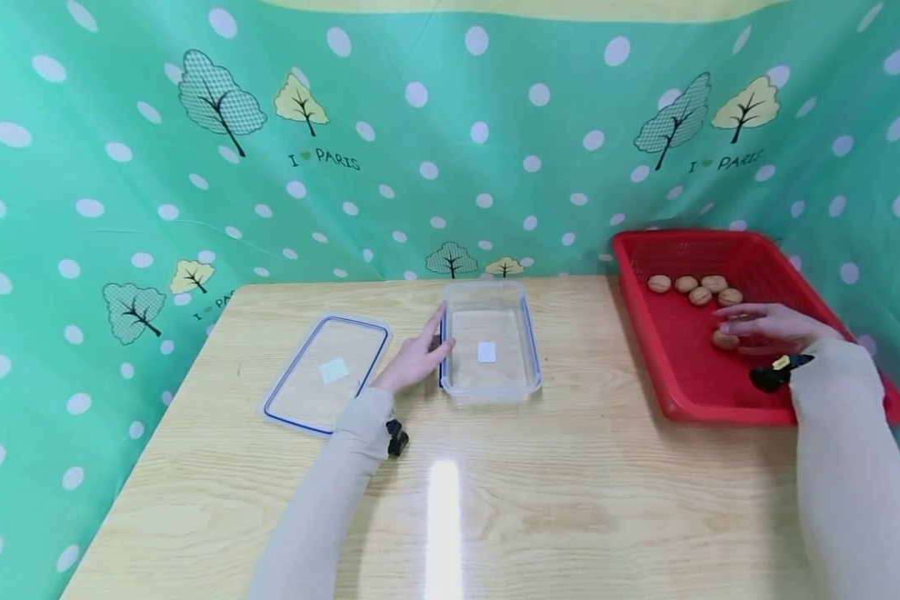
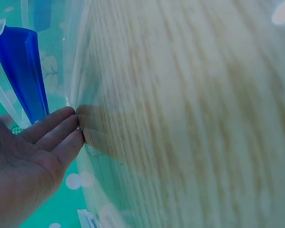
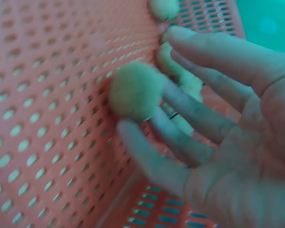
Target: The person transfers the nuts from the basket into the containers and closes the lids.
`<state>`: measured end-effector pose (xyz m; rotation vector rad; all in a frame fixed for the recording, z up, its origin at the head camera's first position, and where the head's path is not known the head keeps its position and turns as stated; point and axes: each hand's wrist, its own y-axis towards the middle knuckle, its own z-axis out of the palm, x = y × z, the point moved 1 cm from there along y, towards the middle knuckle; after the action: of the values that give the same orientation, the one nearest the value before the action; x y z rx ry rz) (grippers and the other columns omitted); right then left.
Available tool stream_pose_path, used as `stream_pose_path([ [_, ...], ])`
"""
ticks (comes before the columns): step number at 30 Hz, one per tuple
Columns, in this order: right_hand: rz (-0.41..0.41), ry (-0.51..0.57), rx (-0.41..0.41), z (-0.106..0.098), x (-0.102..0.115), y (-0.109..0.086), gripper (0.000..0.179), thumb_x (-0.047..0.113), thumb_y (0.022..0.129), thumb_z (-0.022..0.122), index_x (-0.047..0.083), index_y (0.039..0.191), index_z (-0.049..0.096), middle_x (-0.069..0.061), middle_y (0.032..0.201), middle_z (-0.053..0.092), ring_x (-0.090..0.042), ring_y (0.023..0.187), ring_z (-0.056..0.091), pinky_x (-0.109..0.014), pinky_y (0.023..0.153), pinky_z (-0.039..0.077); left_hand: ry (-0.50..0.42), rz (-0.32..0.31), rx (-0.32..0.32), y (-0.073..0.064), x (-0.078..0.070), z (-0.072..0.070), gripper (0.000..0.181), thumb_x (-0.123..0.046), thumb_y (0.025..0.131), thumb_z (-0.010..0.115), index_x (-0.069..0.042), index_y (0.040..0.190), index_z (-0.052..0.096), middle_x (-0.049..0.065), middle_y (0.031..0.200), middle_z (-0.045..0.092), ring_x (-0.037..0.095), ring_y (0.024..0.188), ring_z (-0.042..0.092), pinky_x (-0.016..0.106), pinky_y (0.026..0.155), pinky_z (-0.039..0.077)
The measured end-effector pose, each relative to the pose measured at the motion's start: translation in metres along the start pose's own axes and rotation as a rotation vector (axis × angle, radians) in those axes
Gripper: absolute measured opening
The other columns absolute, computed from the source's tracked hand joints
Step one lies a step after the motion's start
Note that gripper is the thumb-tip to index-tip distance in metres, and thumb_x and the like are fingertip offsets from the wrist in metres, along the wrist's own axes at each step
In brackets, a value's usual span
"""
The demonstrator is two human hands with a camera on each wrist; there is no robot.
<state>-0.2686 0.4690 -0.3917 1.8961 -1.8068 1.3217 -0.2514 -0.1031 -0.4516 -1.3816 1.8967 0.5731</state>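
Note:
My left hand (image 1: 412, 362) lies at the left side of a clear plastic container (image 1: 487, 390), its fingers extended along the rim. In the left wrist view the fingertips of the left hand (image 2: 38, 156) touch the table beside a blue clip (image 2: 23, 71). Over in a red basket (image 1: 690, 392), my right hand (image 1: 776, 327) reaches toward a walnut (image 1: 724, 340). The right wrist view has the fingers of the right hand (image 3: 218, 137) against that walnut (image 3: 137, 91), slightly blurred, while the thumb stands apart from it. Several more walnuts (image 1: 701, 296) lie at the basket's far end.
A clear lid (image 1: 292, 392) with a blue seal lies flat on the wooden table (image 1: 532, 500), left of the container. A white square (image 1: 486, 352) shows within the container. Behind the table hangs a green dotted curtain (image 1: 390, 158).

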Motion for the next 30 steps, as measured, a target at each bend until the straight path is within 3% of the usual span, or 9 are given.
stream_pose_path([
  [5,0.065,0.096,0.014,0.004,-0.005,0.006,0.068,0.023,0.092,0.065,-0.008,0.143,0.031,-0.016,0.126,0.050,-0.019,0.104,0.057,-0.043,0.087,0.053,0.007,0.012,0.011,-0.001,-0.001,0.001,0.063,-0.041,0.102,0.041,-0.037,0.155,0.008,0.024,0.147,0.035,0.046,0.126,0.042,0.057,0.105,0.031],
  [10,0.065,0.150,0.012,0.003,-0.008,0.012,0.064,0.022,0.093,0.064,-0.007,0.141,0.034,0.000,0.114,0.057,-0.010,0.096,0.060,-0.039,0.085,0.054,-0.005,0.017,0.005,-0.001,-0.001,-0.001,0.063,-0.040,0.102,0.042,-0.031,0.156,0.012,0.029,0.140,0.042,0.045,0.124,0.046,0.057,0.103,0.035],
  [16,0.020,0.208,0.012,0.002,-0.008,0.012,0.066,0.017,0.097,0.057,-0.009,0.145,0.021,0.015,0.103,0.061,-0.001,0.092,0.058,-0.033,0.084,0.054,-0.002,0.018,0.014,0.001,0.001,0.000,0.063,-0.041,0.102,0.042,-0.033,0.156,0.012,0.028,0.141,0.042,0.044,0.124,0.046,0.056,0.103,0.035],
  [21,-0.006,0.351,-0.005,0.002,-0.005,0.010,0.044,0.012,0.099,0.053,0.005,0.138,0.035,0.016,0.102,0.066,-0.004,0.095,0.063,-0.033,0.086,0.053,-0.017,0.011,0.007,0.001,0.002,0.000,0.064,-0.041,0.101,0.043,-0.039,0.155,0.008,0.025,0.143,0.041,0.041,0.126,0.045,0.057,0.104,0.033],
  [24,-0.022,0.369,-0.036,0.000,-0.001,0.010,0.042,0.012,0.099,0.053,0.010,0.137,0.036,0.018,0.102,0.064,-0.005,0.094,0.063,-0.033,0.084,0.054,-0.032,0.009,-0.001,0.000,0.002,0.001,0.066,-0.039,0.101,0.045,-0.042,0.154,0.005,0.024,0.141,0.043,0.039,0.125,0.047,0.056,0.104,0.033],
  [30,-0.058,0.269,-0.102,-0.001,0.009,0.007,0.063,0.017,0.095,0.060,0.000,0.145,0.026,0.020,0.104,0.056,-0.005,0.094,0.061,-0.037,0.085,0.054,-0.050,0.004,-0.016,0.001,0.002,0.002,0.069,-0.039,0.101,0.046,-0.035,0.156,0.005,0.025,0.137,0.048,0.036,0.124,0.050,0.053,0.103,0.036],
])
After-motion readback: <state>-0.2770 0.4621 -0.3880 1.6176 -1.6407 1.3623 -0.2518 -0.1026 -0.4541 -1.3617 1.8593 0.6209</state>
